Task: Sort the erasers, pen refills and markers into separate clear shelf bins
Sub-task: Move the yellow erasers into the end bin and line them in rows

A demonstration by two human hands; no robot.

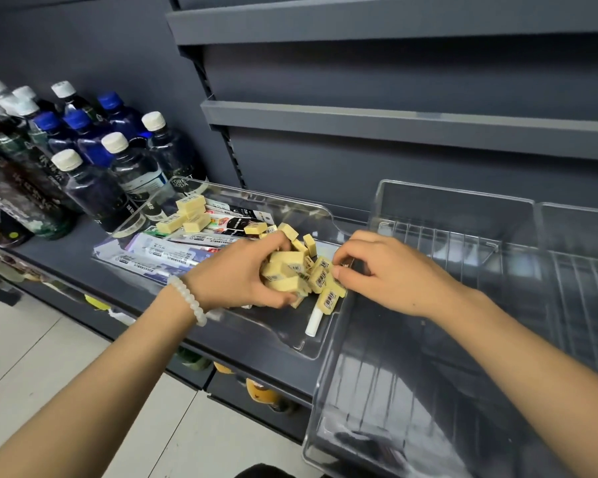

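A clear bin (311,215) on the dark shelf holds a mix of stationery. Several cream erasers (320,281) with barcode labels are heaped at its right end. My left hand (242,274), a white bead bracelet on its wrist, is shut on a handful of these erasers. My right hand (390,270) touches the heap from the right, its fingertips pinching at an eraser. More erasers (190,215) lie at the bin's far left on flat pen refill packs (159,250). A white marker (314,322) pokes out under the heap.
A large clear bin (377,391) stands to the right, with a wire rack showing through it, and another clear bin (573,215) behind it. Several bottles (118,160) crowd the shelf at the left. Grey shelves (394,122) hang above. Tiled floor lies below.
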